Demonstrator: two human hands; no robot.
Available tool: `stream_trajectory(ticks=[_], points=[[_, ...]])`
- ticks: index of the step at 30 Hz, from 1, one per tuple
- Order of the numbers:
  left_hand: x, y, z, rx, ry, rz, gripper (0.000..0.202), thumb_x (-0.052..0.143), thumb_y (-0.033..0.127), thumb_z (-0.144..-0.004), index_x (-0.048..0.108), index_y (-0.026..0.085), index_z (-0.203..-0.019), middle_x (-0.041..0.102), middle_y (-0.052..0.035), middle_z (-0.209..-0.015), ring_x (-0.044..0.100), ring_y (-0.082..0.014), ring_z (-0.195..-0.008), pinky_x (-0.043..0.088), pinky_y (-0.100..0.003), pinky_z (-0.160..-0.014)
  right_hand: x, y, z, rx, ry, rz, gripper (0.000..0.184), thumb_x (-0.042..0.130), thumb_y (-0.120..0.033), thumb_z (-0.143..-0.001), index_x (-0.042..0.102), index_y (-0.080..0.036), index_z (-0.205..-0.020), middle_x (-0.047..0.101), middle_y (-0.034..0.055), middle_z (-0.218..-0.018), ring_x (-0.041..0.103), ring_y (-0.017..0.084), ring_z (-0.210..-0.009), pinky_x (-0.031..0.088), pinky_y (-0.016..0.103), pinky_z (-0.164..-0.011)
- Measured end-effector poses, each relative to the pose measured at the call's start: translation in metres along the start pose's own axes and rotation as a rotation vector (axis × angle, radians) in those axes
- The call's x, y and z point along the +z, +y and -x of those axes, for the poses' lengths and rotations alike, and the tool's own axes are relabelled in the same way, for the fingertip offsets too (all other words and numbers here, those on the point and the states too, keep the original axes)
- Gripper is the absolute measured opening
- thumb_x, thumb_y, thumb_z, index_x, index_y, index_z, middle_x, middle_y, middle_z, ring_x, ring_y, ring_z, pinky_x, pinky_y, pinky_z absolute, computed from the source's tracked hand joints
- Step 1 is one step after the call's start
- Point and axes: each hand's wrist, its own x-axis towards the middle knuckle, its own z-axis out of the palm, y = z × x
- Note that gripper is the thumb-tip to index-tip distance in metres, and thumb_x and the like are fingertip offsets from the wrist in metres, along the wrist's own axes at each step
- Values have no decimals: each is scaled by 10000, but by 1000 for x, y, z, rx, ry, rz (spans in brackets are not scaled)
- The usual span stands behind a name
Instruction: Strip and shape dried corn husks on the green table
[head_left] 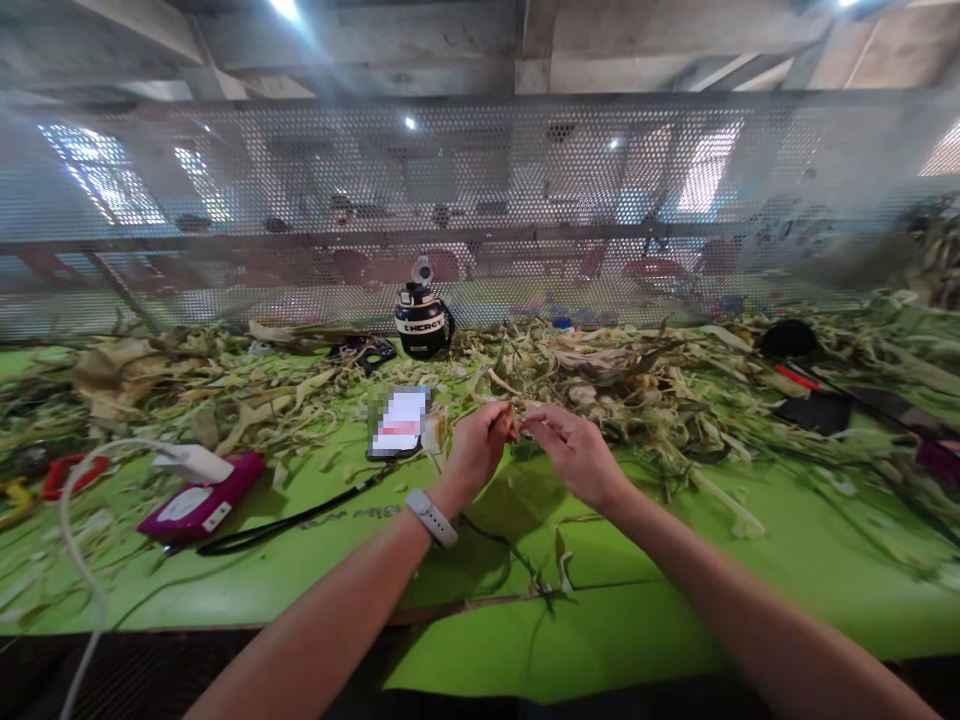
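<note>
My left hand (477, 448), with a pale band at the wrist, is closed on a small orange-brown piece (511, 427) held above the green table (645, 600). My right hand (573, 450) pinches the same piece from the right, fingers curled. Both hands meet over the table's middle, just in front of a heap of dried husks and leaves (600, 375). A phone (400, 422) lies flat just left of my left hand.
A black jug marked ENERGY (422, 322) stands at the back by a perforated metal screen (480, 190). A magenta power bank (202, 498) with white charger and cable lies left; red-handled tool (64, 472) far left. Dark tools (814, 408) lie right.
</note>
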Motion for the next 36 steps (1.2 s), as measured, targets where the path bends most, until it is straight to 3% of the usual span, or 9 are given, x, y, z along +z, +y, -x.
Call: stream_trajectory(ticks=[6,10,12,16,22,26,30,33,36], points=[[4,-1,-1,-27,-47,81,209,381,261,-827,478,188,-657,545,24,-552,520,-106,-517,407,-210,-537,-5,-9,-1,-81,183,-29,212,490,-376,-839,577,-191,-787,551,27,-756,510,139,-695,414,250,-647],[4,1,2,-9,-97,105,210,387,263,-825,457,193,-640,523,27,-535,494,-104,-499,393,-216,-529,-3,-12,-4,111,56,-333,285,404,-475,-860,469,-213,-769,539,-4,-651,490,113,-532,379,234,-485],[5,3,4,-15,-89,74,225,390,278,-833,447,194,-631,517,26,-534,483,-107,-500,379,-220,-529,2,-7,-4,203,49,-399,320,380,-511,-853,399,-222,-716,431,-54,-510,411,100,-434,320,225,-426],[6,7,6,-30,-44,7,205,378,285,-849,466,196,-687,516,32,-543,469,-113,-511,356,-227,-539,8,5,-6,265,144,-257,293,413,-479,-828,386,-221,-691,287,-88,-483,272,85,-411,239,222,-408],[8,5,7,-23,-59,-28,212,379,312,-859,481,190,-719,524,25,-572,473,-117,-530,355,-233,-547,8,3,-7,369,150,-18,175,435,-347,-818,454,-204,-719,421,-53,-548,394,116,-513,300,234,-493],[10,5,9,22,-63,-20,220,385,317,-859,480,188,-707,523,23,-577,472,-112,-521,354,-226,-525,6,-5,-2,319,105,99,241,447,-418,-830,471,-200,-730,507,-24,-601,453,123,-549,319,234,-531],[9,6,10,31,-40,15,174,425,296,-830,491,183,-715,538,17,-594,477,-110,-524,378,-218,-513,7,-8,3,115,39,278,266,470,-382,-842,466,-202,-646,525,-4,-597,448,123,-547,305,245,-552],[8,5,9,-7,-46,68,161,439,304,-818,512,176,-752,549,15,-601,487,-106,-518,403,-216,-512,8,-8,3,9,-1,219,300,410,-307,-877,456,-197,-601,509,-8,-584,436,112,-542,310,229,-551],[7,5,8,-33,-68,106,192,448,329,-813,519,174,-727,538,22,-564,489,-101,-492,406,-210,-496,4,-8,0,13,8,102,309,403,-341,-879,464,-194,-613,493,-18,-583,442,107,-551,318,213,-542]])
